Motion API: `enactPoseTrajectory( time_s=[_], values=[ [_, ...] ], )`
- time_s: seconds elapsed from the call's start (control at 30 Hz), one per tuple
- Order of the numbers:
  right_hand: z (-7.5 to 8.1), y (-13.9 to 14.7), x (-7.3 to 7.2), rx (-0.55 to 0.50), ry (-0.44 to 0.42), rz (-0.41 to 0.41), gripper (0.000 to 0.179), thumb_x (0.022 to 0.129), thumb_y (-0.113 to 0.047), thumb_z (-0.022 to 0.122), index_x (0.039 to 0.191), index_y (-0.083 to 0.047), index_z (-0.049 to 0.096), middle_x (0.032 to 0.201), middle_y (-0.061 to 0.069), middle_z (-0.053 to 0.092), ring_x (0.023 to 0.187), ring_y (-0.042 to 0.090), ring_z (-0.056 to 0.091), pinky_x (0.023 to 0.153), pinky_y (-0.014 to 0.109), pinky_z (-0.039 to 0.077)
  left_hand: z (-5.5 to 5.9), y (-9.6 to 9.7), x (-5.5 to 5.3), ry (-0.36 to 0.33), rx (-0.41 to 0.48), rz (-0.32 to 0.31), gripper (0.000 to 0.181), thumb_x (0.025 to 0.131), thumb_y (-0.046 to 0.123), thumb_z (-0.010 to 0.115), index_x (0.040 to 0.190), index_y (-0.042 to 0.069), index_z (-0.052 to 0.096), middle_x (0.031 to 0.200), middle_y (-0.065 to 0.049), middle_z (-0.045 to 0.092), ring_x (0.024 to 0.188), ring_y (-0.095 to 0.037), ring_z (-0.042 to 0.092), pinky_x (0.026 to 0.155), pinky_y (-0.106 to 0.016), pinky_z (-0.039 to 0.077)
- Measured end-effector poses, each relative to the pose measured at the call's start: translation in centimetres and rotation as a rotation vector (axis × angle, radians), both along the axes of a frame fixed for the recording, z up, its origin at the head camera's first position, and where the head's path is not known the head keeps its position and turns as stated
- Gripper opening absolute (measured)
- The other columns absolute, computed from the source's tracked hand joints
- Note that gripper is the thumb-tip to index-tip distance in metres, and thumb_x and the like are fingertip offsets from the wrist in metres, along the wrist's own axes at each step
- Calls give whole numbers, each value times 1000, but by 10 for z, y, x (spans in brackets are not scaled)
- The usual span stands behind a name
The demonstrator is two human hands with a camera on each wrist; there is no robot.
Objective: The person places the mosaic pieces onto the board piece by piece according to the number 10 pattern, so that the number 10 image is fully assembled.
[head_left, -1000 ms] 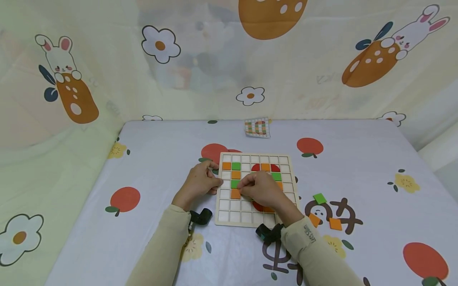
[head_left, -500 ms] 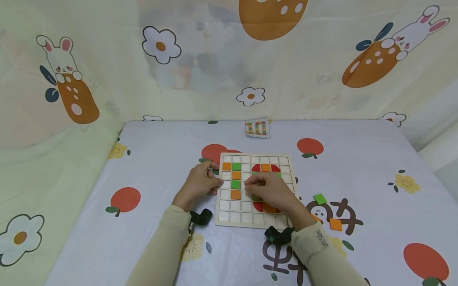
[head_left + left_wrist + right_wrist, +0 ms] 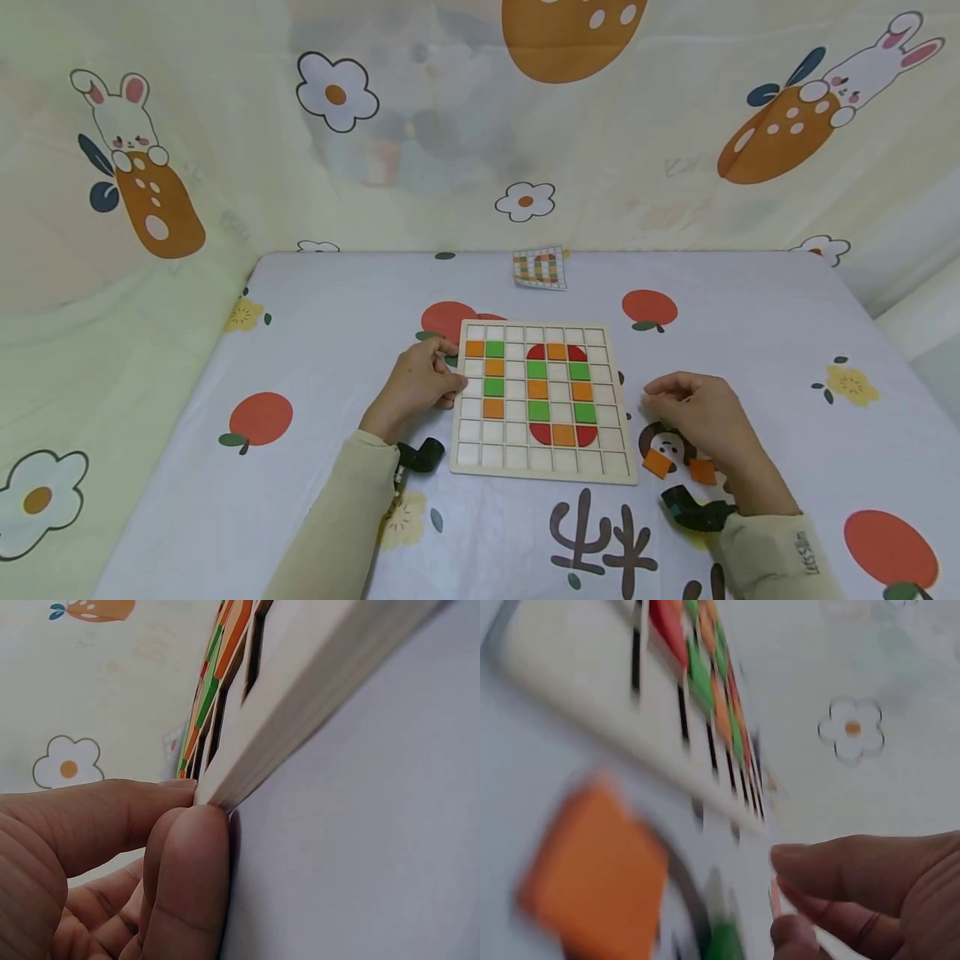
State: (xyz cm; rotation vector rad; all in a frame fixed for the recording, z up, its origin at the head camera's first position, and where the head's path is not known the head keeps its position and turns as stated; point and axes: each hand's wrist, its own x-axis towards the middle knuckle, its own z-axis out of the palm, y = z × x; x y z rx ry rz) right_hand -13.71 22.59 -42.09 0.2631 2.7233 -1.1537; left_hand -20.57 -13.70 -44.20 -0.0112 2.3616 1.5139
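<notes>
A square wooden grid board [image 3: 543,479] lies on the table, with orange, green and red tiles in some of its cells. On its left half, a green tile [image 3: 494,387] sits in a column with others; on the right, an orange tile [image 3: 563,435] is part of a closed ring with red corners. My left hand [image 3: 416,385] touches the board's left edge, thumb and forefinger tips against the side. Right of the board, my right hand [image 3: 697,412] hovers with thumb and fingers apart. Below its fingers, a green tile [image 3: 724,941] lies on the cloth, hidden in the head view.
Two loose orange tiles, one [image 3: 657,464] near the board and another [image 3: 703,472] beside my right wrist, lie on the table. At the back edge lies a small pattern card [image 3: 539,268] with a coloured grid. A printed fabric wall [image 3: 427,200] rises behind.
My right hand has moved off the board to the right, over the loose green tile, uncovering the ring of tiles. My left hand stays at the board's edge.
</notes>
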Motion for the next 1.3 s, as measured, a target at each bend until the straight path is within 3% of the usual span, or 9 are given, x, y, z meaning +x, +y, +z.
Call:
enactPoseTrajectory(
  time_s=[0.23, 0.43, 0.6, 0.77, 0.97, 1.1, 1.3],
  values=[
    [-3, 24, 7, 110, -67, -23, 39, 93, -25, 76, 118, 3, 70, 79, 6, 60, 74, 23, 56, 57, 31, 46, 0, -1, 0, 0, -3, 3, 43, 90, 5, 80, 128, 2, 60, 80, -10, 60, 57, -16, 66, 59, -28, 60],
    [-2, 25, 8, 65, -108, -28, 32, 93, -23, 76, 111, 2, 70, 86, 7, 69, 72, 22, 58, 57, 32, 50, 1, -1, 0, -8, -14, 12, 43, 90, 6, 80, 128, 3, 61, 81, -10, 60, 58, -17, 66, 59, -28, 60],
    [-1, 23, 10, 45, -74, -26, 27, 94, -20, 76, 109, 1, 69, 84, 6, 69, 70, 22, 58, 54, 32, 50, 1, 0, 0, -13, -13, 12, 43, 90, 5, 80, 129, 3, 60, 82, -10, 59, 59, -16, 66, 59, -27, 60],
    [0, 17, 8, -27, -31, -31, 30, 97, -20, 73, 116, 3, 70, 89, 9, 73, 72, 20, 64, 58, 30, 56, 1, 1, 0, -11, -10, 13, 43, 90, 5, 80, 128, 3, 60, 82, -10, 59, 59, -16, 66, 59, -27, 60],
    [2, 0, 6, -138, -42, -46, 31, 99, -16, 70, 121, 6, 69, 97, 14, 74, 76, 21, 70, 64, 28, 61, 0, 1, 1, -14, -13, 16, 44, 90, 6, 80, 129, 4, 60, 82, -10, 59, 60, -17, 66, 59, -28, 60],
    [4, -13, 3, -189, -53, -8, 31, 99, -17, 71, 120, 7, 69, 94, 13, 75, 74, 22, 68, 64, 28, 60, 0, 1, 1, -9, -21, 17, 43, 90, 6, 80, 129, 4, 60, 82, -10, 59, 59, -17, 66, 59, -27, 60],
    [3, -39, -1, -366, -103, 42, 28, 98, -11, 72, 118, 9, 68, 90, 12, 75, 71, 19, 69, 65, 27, 61, 0, 1, 1, -6, -17, 11, 42, 91, 6, 80, 128, 4, 60, 81, -10, 59, 59, -16, 66, 59, -27, 60]
  ],
)
